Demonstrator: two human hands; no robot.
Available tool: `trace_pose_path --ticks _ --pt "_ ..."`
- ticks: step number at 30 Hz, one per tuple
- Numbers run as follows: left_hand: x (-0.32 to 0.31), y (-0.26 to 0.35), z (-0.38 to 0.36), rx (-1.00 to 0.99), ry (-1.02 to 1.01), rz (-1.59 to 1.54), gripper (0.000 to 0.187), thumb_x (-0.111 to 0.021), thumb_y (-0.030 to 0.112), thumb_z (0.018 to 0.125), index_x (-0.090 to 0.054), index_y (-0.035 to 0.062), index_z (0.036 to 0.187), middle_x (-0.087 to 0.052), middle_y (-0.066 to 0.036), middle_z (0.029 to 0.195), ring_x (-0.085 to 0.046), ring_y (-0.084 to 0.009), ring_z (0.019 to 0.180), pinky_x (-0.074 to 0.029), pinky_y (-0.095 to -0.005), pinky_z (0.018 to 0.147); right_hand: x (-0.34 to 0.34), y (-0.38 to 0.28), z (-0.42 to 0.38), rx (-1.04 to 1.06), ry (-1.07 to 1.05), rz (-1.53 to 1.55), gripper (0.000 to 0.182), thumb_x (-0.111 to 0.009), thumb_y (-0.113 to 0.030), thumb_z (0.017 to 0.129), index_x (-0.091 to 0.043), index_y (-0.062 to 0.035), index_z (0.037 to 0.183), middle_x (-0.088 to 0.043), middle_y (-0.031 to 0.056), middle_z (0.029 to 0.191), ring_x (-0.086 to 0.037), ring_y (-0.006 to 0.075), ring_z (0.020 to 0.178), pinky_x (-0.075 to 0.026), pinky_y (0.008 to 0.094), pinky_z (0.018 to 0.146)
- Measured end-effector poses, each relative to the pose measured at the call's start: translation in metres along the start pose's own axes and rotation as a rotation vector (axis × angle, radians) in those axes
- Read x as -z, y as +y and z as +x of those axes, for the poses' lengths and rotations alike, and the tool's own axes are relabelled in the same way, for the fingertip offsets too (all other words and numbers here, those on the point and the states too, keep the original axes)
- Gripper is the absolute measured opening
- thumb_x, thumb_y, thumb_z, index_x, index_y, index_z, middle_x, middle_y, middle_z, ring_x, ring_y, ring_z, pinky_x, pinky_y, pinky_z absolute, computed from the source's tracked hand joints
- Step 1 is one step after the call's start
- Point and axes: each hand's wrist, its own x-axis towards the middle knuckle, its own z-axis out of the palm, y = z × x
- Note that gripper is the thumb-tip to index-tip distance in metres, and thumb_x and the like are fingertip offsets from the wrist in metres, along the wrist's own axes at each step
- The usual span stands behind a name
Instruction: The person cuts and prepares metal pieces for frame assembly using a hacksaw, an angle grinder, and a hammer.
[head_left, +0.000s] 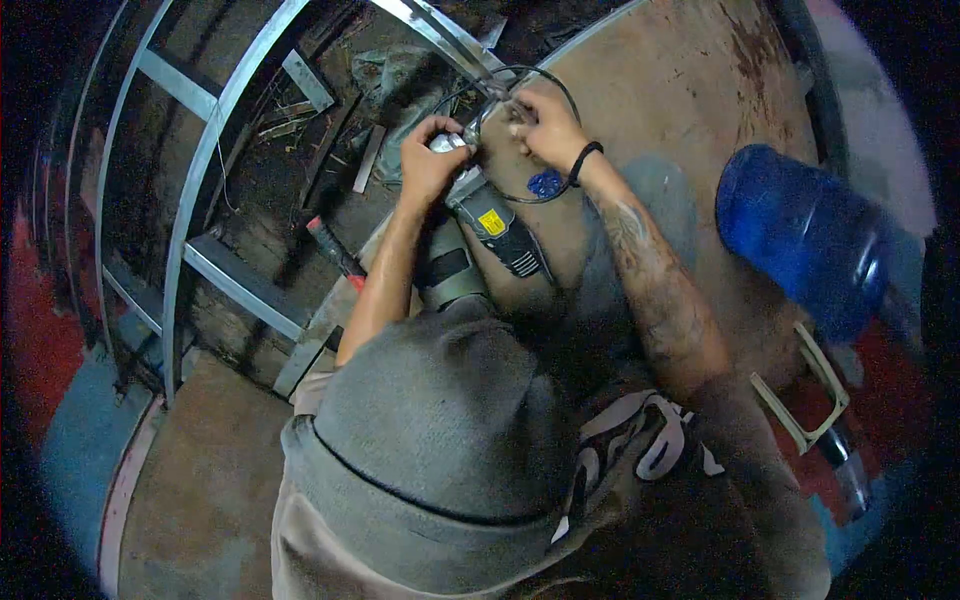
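Observation:
An angle grinder, dark grey with a yellow label, points away from me with its shiny metal head toward the far side. My left hand is closed around that head, thumb and fingers bent over the silver part. To its right, my right hand is closed, its fingers curled by the end of a metal bar. Blur hides what those fingers hold, if anything. A black cord loops around the right hand. Just below that hand lies a small blue object.
A curved metal frame with crossbars stands on the left. Debris and scrap pieces lie behind it. A red-ended tool is beside my left forearm. On the right are a large blue water jug and a pale C-shaped frame.

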Motion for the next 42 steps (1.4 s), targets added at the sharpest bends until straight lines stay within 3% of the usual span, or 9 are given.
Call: trace_pose_path --ticks 5,22,24,27,28,35,37,39,42 --pt "0.002 -0.002 0.001 0.028 -0.026 -0.039 0.025 -0.07 0.003 0.06 -0.058 0.0033 0.081 -0.058 -0.001 0.077 -0.052 -0.0082 0.07 -0.043 -0.0223 0.065 -0.03 0.011 0.004 -0.031 -0.14 0.455 0.034 -0.06 0.003 0.076 -0.055 -0.0046 0.109 -0.059 0.0024 0.081 -0.051 0.0076 0.057 -0.04 0.0198 0.046" --pt "0.009 -0.016 0.003 -0.008 -0.116 -0.017 0.039 -0.076 0.016 0.058 -0.056 0.0064 0.09 -0.058 -0.005 0.085 -0.055 -0.0152 0.082 -0.045 -0.0286 0.075 -0.03 0.02 0.019 0.035 -0.235 0.06 0.031 -0.063 -0.006 0.078 -0.057 -0.007 0.108 -0.058 0.0012 0.077 -0.05 0.0071 0.055 -0.042 0.0234 0.048" --pt "0.007 -0.008 0.003 -0.09 -0.079 0.06 0.035 -0.079 0.02 0.058 -0.06 0.0069 0.084 -0.061 -0.007 0.086 -0.058 -0.0175 0.081 -0.046 -0.03 0.074 -0.025 0.023 0.02 -0.063 -0.291 0.131 0.032 -0.065 -0.012 0.077 -0.058 -0.0047 0.108 -0.062 0.0055 0.083 -0.054 0.0111 0.063 -0.047 0.0276 0.057" --pt "-0.003 -0.002 0.005 -0.078 -0.058 0.245 0.054 -0.081 0.033 0.051 -0.061 0.0059 0.093 -0.063 -0.011 0.093 -0.06 -0.0228 0.086 -0.047 -0.0351 0.08 -0.009 0.056 0.033 0.327 -0.159 -0.461 0.039 -0.06 -0.021 0.081 -0.054 -0.0014 0.115 -0.061 0.0132 0.106 -0.059 0.0251 0.096 -0.045 0.0343 0.085" --pt "-0.013 -0.024 0.005 -0.09 0.135 0.116 0.056 -0.082 0.037 0.048 -0.062 0.0065 0.09 -0.062 -0.012 0.09 -0.059 -0.0255 0.084 -0.047 -0.036 0.077 -0.013 0.068 0.041 0.394 -0.235 -0.258 0.031 -0.056 -0.008 0.081 -0.053 0.0034 0.109 -0.062 0.0128 0.094 -0.059 0.017 0.08 -0.05 0.0275 0.064" --pt "-0.014 -0.04 0.006 -0.089 0.1 0.084 0.046 -0.081 0.033 0.048 -0.063 0.0091 0.082 -0.062 -0.011 0.086 -0.06 -0.0258 0.081 -0.048 -0.0359 0.073 -0.019 0.065 0.037 0.103 -0.194 -0.224 0.035 -0.059 -0.017 0.085 -0.05 -0.007 0.117 -0.055 0.002 0.081 -0.047 0.0068 0.056 -0.038 0.0182 0.05" --pt "-0.013 -0.03 -0.005 -0.039 0.144 0.101 0.044 -0.077 0.032 0.056 -0.063 0.0103 0.092 -0.063 -0.009 0.087 -0.06 -0.0224 0.081 -0.048 -0.0341 0.073 -0.027 -0.009 -0.001 0.161 -0.233 -0.378 0.027 -0.056 -0.013 0.085 -0.052 -0.0056 0.111 -0.057 0.005 0.081 -0.053 0.0106 0.06 -0.045 0.0219 0.051" --pt "-0.005 -0.021 -0.01 0.039 0.043 0.09 0.044 -0.074 0.031 0.059 -0.061 0.0109 0.095 -0.064 -0.008 0.089 -0.06 -0.0212 0.082 -0.048 -0.0325 0.074 -0.016 0.021 -0.007 -0.116 -0.212 0.142 0.037 -0.061 -0.015 0.083 -0.049 -0.0061 0.116 -0.059 0.006 0.081 -0.056 0.0122 0.059 -0.047 0.0244 0.051" --pt "-0.004 -0.003 -0.014 0.104 0.05 0.196 0.04 -0.072 0.025 0.058 -0.06 0.0113 0.094 -0.063 -0.01 0.088 -0.061 -0.0225 0.082 -0.047 -0.0337 0.075 0.002 -0.006 -0.044 -0.028 -0.089 -0.366 0.045 -0.057 -0.012 0.082 -0.039 -0.0062 0.123 -0.06 0.0247 0.085 -0.062 0.0339 0.071 -0.05 0.0418 0.059"
